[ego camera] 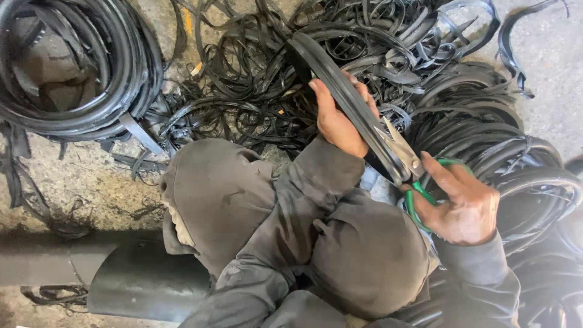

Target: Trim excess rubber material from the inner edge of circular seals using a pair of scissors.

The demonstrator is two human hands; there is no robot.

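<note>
While the person crouches over the concrete floor point(91, 176), the left hand point(337, 118) is wrapped firmly around a black rubber ring point(328, 67), which slants up from between the hands towards the heap of rubber strips point(255, 91); the right hand point(464, 203) is closed through the green handles of a pair of scissors point(405, 159), whose blades stand partly open against the ring's lower edge. Judging by its curve, the ring looks stiff yet bendable, fairly light, and probably a little slick; holding it just above the blades, as the left hand does, seems the steadiest grip. Coiled hoops point(73, 67) lie well apart at upper left.
</note>
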